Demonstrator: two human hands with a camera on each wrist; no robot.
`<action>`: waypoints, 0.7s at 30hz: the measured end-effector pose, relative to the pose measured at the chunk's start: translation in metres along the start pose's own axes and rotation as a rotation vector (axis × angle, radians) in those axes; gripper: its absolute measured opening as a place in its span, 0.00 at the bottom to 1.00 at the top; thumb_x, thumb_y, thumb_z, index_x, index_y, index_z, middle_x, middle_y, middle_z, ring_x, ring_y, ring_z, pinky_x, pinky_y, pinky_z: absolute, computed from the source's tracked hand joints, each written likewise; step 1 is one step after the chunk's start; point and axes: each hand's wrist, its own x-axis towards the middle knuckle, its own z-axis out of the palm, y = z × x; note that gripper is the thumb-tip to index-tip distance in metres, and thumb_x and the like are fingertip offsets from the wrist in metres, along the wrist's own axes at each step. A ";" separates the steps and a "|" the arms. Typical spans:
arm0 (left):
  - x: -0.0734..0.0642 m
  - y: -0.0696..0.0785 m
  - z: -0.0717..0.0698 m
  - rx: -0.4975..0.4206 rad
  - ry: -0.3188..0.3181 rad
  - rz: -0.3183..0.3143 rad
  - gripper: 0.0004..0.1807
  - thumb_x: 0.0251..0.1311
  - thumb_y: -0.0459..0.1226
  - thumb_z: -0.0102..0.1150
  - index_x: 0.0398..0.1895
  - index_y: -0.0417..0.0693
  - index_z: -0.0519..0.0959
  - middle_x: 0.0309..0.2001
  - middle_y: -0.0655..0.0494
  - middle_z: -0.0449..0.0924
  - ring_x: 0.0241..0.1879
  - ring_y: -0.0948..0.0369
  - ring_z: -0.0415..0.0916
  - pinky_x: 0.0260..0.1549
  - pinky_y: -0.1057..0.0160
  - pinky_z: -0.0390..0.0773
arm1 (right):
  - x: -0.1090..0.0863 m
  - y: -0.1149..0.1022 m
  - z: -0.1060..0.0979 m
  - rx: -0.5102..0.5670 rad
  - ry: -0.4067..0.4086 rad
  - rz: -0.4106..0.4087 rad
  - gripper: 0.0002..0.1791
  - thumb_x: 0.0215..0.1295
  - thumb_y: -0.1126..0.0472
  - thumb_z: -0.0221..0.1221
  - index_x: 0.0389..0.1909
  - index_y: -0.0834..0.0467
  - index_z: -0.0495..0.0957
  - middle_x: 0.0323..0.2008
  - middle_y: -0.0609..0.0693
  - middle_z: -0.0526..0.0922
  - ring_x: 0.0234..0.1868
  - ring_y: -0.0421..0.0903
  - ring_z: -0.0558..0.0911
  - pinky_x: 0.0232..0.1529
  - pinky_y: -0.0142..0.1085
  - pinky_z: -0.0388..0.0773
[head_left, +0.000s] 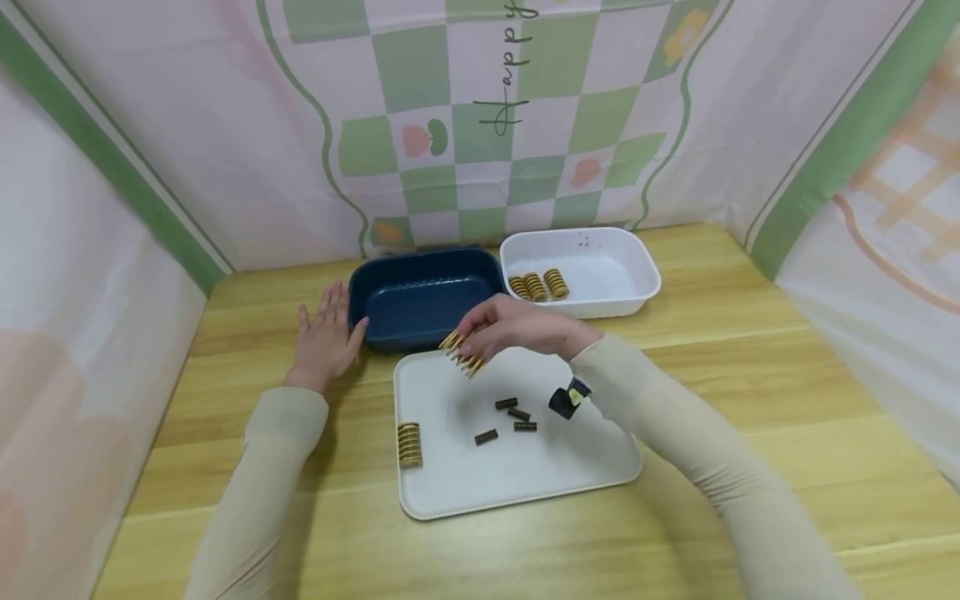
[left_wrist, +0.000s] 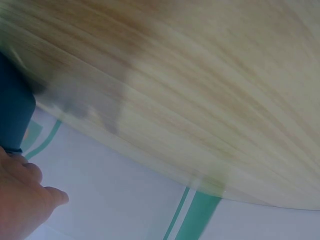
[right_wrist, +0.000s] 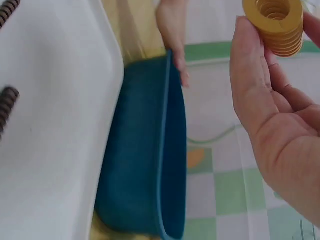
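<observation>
Between its thumb and fingers, my right hand (head_left: 521, 327) pinches a yellow coil spring (head_left: 462, 353) above the back part of the white tray (head_left: 450, 492). The right wrist view shows the spring (right_wrist: 280, 35) end-on, with its hollow core visible. My left hand (head_left: 324, 343) has its fingers extended at the left side of the dark blue bin (head_left: 408, 343), thumb at the rim. Another yellow spring (head_left: 409, 445) lies at the tray's left edge. Several small dark springs (head_left: 487, 437) lie scattered over the tray's middle.
A white bin (head_left: 615, 304), right of the blue one, holds three yellow springs (head_left: 535, 287). Both bins stand at the back of the wooden table (head_left: 360, 542), behind the tray. Printed cloth (head_left: 420, 75) hangs around the back and sides.
</observation>
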 end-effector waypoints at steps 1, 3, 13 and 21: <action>0.000 0.000 0.000 -0.003 0.003 0.000 0.38 0.74 0.54 0.24 0.74 0.35 0.38 0.75 0.41 0.34 0.74 0.48 0.31 0.66 0.38 0.31 | -0.002 -0.001 -0.004 0.014 0.009 0.004 0.14 0.62 0.64 0.59 0.45 0.68 0.77 0.34 0.50 0.84 0.34 0.43 0.81 0.41 0.37 0.79; 0.000 0.000 0.000 -0.008 0.004 0.001 0.39 0.74 0.54 0.23 0.74 0.35 0.38 0.75 0.42 0.33 0.74 0.48 0.30 0.66 0.38 0.30 | -0.007 -0.003 -0.014 0.070 0.026 0.008 0.13 0.63 0.65 0.58 0.45 0.68 0.77 0.35 0.51 0.83 0.33 0.41 0.80 0.39 0.34 0.79; 0.000 0.001 -0.001 -0.020 -0.005 -0.002 0.39 0.74 0.55 0.22 0.74 0.35 0.37 0.75 0.42 0.32 0.74 0.50 0.27 0.65 0.40 0.26 | -0.035 -0.009 -0.072 0.452 0.132 -0.068 0.13 0.65 0.75 0.48 0.34 0.62 0.81 0.31 0.52 0.83 0.30 0.42 0.81 0.33 0.31 0.79; -0.002 0.002 -0.002 -0.005 0.010 0.005 0.38 0.74 0.53 0.26 0.74 0.34 0.38 0.75 0.40 0.34 0.74 0.48 0.31 0.66 0.38 0.31 | -0.040 0.006 -0.124 0.585 0.284 -0.048 0.11 0.68 0.73 0.49 0.33 0.65 0.81 0.30 0.54 0.82 0.30 0.44 0.82 0.39 0.37 0.81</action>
